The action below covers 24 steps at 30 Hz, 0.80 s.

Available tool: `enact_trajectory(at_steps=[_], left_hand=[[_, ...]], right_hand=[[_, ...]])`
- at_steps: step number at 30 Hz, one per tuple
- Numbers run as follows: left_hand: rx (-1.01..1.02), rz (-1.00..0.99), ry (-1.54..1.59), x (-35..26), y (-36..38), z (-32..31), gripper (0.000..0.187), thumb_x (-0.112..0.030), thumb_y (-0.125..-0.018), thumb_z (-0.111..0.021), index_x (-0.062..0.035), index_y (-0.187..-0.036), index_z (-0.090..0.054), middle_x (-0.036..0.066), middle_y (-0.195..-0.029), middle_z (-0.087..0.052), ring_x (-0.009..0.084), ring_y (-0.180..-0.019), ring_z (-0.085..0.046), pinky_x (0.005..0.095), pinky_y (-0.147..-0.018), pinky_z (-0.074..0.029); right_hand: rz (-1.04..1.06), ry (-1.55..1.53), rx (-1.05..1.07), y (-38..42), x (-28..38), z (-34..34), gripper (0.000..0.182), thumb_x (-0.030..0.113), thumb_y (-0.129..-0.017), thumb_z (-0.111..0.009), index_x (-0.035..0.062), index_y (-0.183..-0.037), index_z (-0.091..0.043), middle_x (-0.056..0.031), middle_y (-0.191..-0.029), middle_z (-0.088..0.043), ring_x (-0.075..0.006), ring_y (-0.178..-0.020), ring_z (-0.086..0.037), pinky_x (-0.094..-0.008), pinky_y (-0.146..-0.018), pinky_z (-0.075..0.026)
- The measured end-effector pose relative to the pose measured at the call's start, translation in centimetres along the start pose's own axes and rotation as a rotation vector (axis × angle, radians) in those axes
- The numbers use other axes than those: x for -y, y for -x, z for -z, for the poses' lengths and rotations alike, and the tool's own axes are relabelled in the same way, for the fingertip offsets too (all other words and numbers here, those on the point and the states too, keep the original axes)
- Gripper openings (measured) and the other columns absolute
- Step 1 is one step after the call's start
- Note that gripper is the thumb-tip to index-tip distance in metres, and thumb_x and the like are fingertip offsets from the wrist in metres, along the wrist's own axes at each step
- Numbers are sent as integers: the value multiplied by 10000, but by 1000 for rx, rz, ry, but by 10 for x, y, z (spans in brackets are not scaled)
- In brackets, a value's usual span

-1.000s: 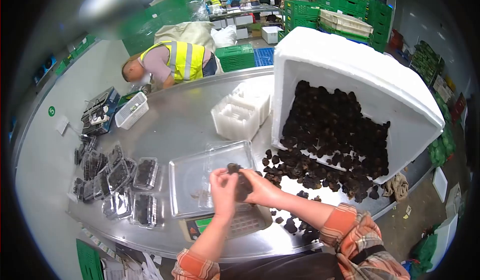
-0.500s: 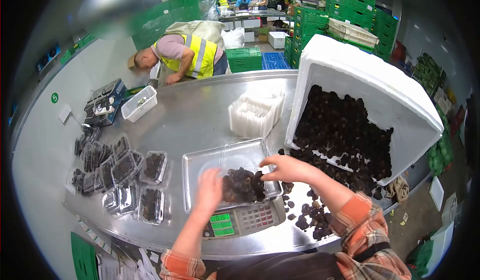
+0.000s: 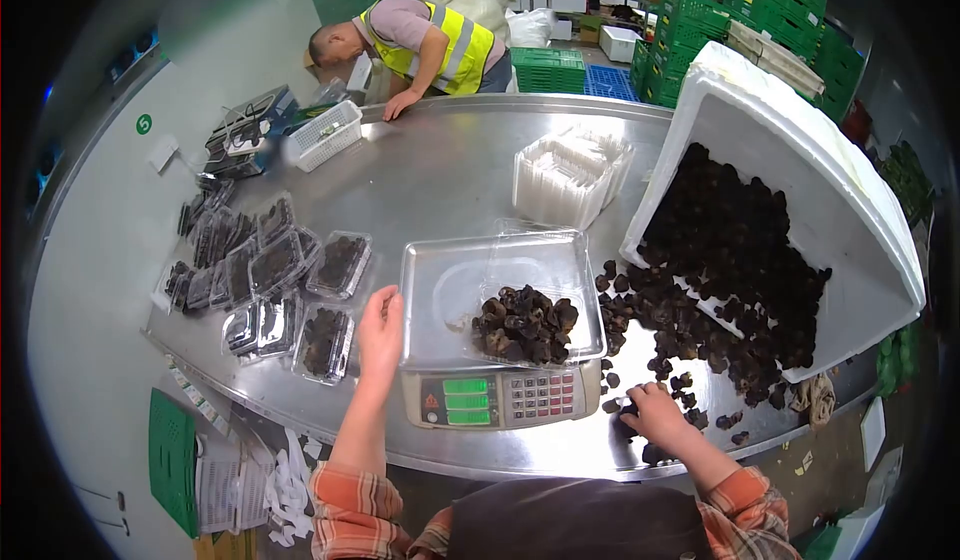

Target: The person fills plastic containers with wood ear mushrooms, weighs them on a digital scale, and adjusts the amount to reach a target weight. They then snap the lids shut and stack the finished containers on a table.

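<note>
Beside the left edge of the metal weighing tray (image 3: pixel 440 260), my left hand (image 3: pixel 380 332) is raised with loosely bent fingers and nothing in it. Dark brown, mushroom-like pieces (image 3: pixel 525 325) lie heaped in a clear plastic box (image 3: pixel 500 265) on the tray, its lid folded back. Under the tray, the scale (image 3: pixel 500 397) shows green displays, their digits unreadable. To the right of the scale, my right hand (image 3: pixel 660 418) is low over the tabletop, its fingers closed around a dark mushroom-like piece (image 3: pixel 628 409). More loose pieces lie around it.
A tilted white foam box (image 3: pixel 860 250) spills dark pieces at the right. Filled clear boxes (image 3: pixel 325 343) cluster at the left. Stacked empty containers (image 3: pixel 570 175) stand behind the scale. Across the metal table (image 3: pixel 430 170), a person in a yellow vest (image 3: pixel 450 50) bends over near a white basket (image 3: pixel 325 135).
My right hand has left the box on the tray and moved down to the loose pieces. My left hand has moved off the box to the tray's left side. The view has shifted.
</note>
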<state>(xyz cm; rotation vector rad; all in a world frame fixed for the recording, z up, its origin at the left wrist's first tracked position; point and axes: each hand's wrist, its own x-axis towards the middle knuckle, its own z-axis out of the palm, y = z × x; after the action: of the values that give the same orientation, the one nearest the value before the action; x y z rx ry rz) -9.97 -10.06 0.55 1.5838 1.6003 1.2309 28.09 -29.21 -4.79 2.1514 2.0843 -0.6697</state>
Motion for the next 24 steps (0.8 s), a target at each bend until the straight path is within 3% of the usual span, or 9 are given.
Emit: enact_trajectory(at_steps=[6,10,12,14,16,17,19,22,24], left_hand=[[121,5,-289,-11,4,-50,363,-280,-869,-564,15,-1080,-552,142,-933,-565,209,-782,-565,318,-747,-456],[38,34,51,10,-19,-67,388,-314,-886,-544,12,-1097,-534,136,-866,-579,212,-753,-559,329,-731,-464],[193,205,202,20,-36,-81,421,-377,-905,-506,-6,-1103,-519,119,-888,-584,184,-764,-570,309,-699,-484],[315,334,313,30,-53,-99,473,-434,-917,-466,-20,-1143,-485,118,-910,-583,182,-787,-578,312,-709,-496],[400,439,380,35,-63,-118,543,-485,-921,-423,-31,-1218,-431,131,-932,-576,205,-822,-581,338,-759,-500],[402,482,500,30,-65,-122,574,-503,-917,-416,-30,-1242,-408,135,-961,-567,214,-873,-564,348,-795,-483],[404,588,738,17,-63,-123,637,-540,-909,-400,-30,-1290,-362,142,-1018,-550,232,-976,-530,368,-865,-448],[409,442,854,-14,-46,-86,637,-568,-898,-394,-76,-1302,-396,135,-1093,-506,244,-1123,-430,396,-946,-376],[548,124,450,17,-37,-68,452,-409,-893,-493,-122,-1242,-482,102,-1098,-485,214,-1156,-389,380,-953,-362]], right_hand=[[-84,-69,-55,-3,26,-12,513,367,-775,-659,2,-1108,-521,-195,-1040,-507,-333,-949,-566,-401,-784,-494],[-26,-390,-336,-23,13,5,320,268,-804,-649,5,-975,-590,-157,-884,-576,-305,-786,-608,-390,-685,-493],[102,-651,-558,-49,15,29,242,200,-838,-614,-8,-962,-592,-133,-853,-605,-221,-613,-582,-319,-570,-471],[19,-1211,-367,-75,32,67,338,248,-883,-564,-6,-1104,-533,-100,-916,-612,-165,-524,-551,-272,-489,-446],[-69,-1386,-243,-117,36,83,483,320,-927,-490,32,-1300,-383,-127,-1150,-568,-118,-484,-497,-264,-450,-423],[-71,-1471,-138,-141,33,82,521,380,-944,-432,42,-1327,-331,-151,-1260,-489,-127,-484,-482,-261,-443,-410],[-58,-1688,-134,-164,40,87,529,416,-937,-422,27,-1292,-372,-128,-1251,-482,-138,-522,-513,-256,-429,-417],[117,-1657,-115,-161,44,101,534,429,-930,-427,23,-1275,-401,-130,-1208,-516,-143,-556,-551,-258,-436,-428],[127,-1385,-86,-137,50,104,543,424,-915,-457,11,-1264,-416,-132,-1132,-559,-146,-566,-574,-259,-437,-439]])
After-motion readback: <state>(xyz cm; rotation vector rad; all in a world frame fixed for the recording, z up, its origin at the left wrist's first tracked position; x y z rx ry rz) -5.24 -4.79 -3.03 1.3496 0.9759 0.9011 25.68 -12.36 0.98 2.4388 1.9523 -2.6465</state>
